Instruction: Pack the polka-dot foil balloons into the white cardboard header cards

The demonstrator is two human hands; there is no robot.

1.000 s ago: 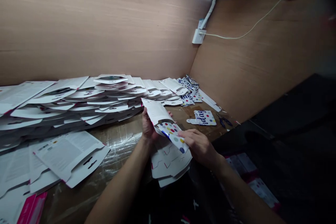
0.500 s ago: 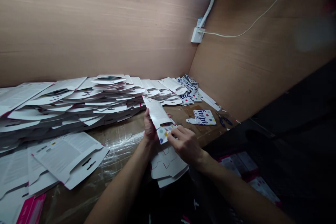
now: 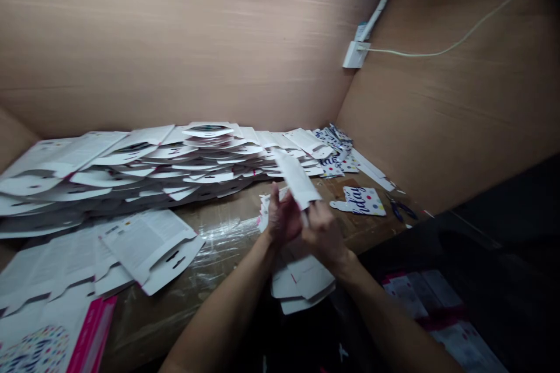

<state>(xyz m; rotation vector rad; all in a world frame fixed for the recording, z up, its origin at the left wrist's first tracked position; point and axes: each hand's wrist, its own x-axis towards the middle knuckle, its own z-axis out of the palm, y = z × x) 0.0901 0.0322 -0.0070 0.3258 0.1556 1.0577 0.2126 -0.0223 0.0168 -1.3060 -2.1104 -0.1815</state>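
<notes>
My right hand [image 3: 326, 236] is closed around the lower, open end of a white card sleeve [image 3: 298, 179], which tilts up and away toward the left and is blurred. Just left of it, my left hand [image 3: 283, 217] is cupped with the thumb raised and the palm bare, apart from the sleeve or barely touching it. Whatever sits inside the sleeve is hidden. Below both hands lie more white sleeves [image 3: 301, 280] at the table edge. A dotted card [image 3: 365, 201] with blue lettering lies to the right, next to dark-handled pliers [image 3: 400, 208].
Overlapping white sleeves [image 3: 170, 166] are heaped along the back wall. More sleeves [image 3: 146, 245] spread at the left, above a pink-edged stack [image 3: 94, 332]. Dotted cards [image 3: 335, 148] pile in the back corner. A cable hangs from a white socket box [image 3: 356, 54].
The right hand has moved from the dotted card to grip the sleeve's open end, and the dotted card no longer shows there. My left hand has loosened. The view has shifted left.
</notes>
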